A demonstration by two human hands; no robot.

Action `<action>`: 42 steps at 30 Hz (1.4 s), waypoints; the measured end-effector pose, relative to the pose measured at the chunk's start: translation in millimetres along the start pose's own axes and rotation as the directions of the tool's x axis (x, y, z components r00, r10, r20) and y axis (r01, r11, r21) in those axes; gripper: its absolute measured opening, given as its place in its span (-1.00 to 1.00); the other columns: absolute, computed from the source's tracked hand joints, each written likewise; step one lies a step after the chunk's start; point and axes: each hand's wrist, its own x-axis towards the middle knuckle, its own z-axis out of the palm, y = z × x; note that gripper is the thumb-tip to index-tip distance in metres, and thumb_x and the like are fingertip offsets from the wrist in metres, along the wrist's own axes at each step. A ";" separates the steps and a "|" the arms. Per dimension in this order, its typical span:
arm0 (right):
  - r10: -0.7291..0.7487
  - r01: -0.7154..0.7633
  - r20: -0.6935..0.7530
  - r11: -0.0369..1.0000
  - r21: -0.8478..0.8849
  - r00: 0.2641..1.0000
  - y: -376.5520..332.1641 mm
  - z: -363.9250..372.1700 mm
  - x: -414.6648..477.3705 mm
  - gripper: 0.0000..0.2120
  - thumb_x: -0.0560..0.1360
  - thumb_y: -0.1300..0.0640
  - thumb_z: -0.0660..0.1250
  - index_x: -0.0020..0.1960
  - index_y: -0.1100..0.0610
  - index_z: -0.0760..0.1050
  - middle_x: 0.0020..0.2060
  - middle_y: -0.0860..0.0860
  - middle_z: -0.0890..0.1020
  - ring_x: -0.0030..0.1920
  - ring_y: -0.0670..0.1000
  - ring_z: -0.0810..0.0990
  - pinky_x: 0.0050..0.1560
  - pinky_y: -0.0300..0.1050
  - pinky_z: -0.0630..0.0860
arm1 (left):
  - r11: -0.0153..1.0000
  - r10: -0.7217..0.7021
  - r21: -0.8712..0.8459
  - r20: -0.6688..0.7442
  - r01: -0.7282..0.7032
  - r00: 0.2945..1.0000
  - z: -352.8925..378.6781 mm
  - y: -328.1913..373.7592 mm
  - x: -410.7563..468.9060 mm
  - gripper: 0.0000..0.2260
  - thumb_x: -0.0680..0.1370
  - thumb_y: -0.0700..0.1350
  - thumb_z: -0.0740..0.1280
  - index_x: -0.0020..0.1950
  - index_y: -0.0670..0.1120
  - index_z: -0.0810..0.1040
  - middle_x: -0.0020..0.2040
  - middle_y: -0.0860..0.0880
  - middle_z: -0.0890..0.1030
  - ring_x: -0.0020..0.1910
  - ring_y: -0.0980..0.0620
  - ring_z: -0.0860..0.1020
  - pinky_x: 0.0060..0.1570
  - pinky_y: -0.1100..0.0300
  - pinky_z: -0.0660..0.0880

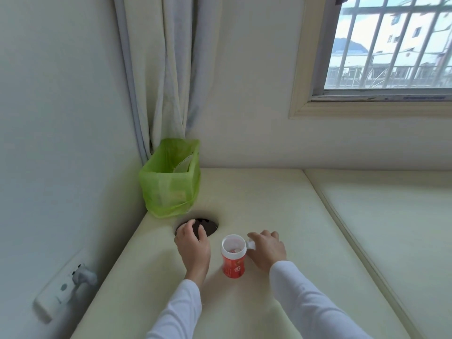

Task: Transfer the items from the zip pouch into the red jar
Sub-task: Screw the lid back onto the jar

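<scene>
Right hand (pixel 266 248) pinches a white item (pixel 251 245) beside the jar (pixel 233 256) rim; left hand (pixel 193 243), spread, covers the pouch (pixel 208 225) behind. A nudge could topple the jar.

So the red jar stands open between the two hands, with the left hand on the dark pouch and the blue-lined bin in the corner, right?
Not quite: in the head view the bin liner is green. The red jar does stand open between the hands, left hand on the dark pouch.

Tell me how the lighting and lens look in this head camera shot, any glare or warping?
Head view: soft daylight from the window, no harsh glare; faint shadows under the left hand and beside the red jar. Wide-angle lens bows the curtain and window frame. Slightly soft overall; the jar's contents are unclear.
</scene>
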 end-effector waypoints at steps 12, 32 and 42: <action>0.266 -0.037 -0.249 0.749 0.661 0.931 -3.2 -17.8 -11.3 -0.65 0.44 0.12 0.32 0.17 0.26 0.41 0.15 0.19 0.42 0.02 0.17 0.48 0.07 -0.09 0.44 | 1.000 -0.001 0.030 0.055 -0.001 0.999 -4.2 -6.2 -18.7 -0.72 0.55 -0.24 0.21 0.25 -0.28 0.46 0.27 -0.28 0.46 0.24 -0.27 0.36 0.26 -0.04 0.29; -0.348 0.487 -0.398 0.809 0.330 0.849 -27.6 -4.5 -48.6 -0.68 0.44 0.16 0.35 0.18 0.19 0.52 0.17 0.08 0.53 0.20 0.11 0.43 0.12 -0.29 0.29 | 1.000 0.005 0.000 0.052 -0.005 0.999 -12.9 -2.1 -30.1 -0.73 0.54 -0.23 0.20 0.21 -0.25 0.49 0.24 -0.23 0.49 0.25 -0.21 0.39 0.29 0.00 0.28; -0.412 0.514 -0.445 0.847 0.136 0.795 -22.5 6.8 -53.4 -0.69 0.46 -0.01 0.17 0.09 0.04 0.57 0.08 0.12 0.61 0.02 0.20 0.56 -0.02 -0.04 0.55 | 0.994 0.028 0.101 0.095 -0.037 0.995 -13.5 -10.3 -31.2 -0.75 0.54 -0.24 0.19 0.18 -0.21 0.53 0.24 -0.19 0.50 0.27 -0.21 0.36 0.29 0.04 0.26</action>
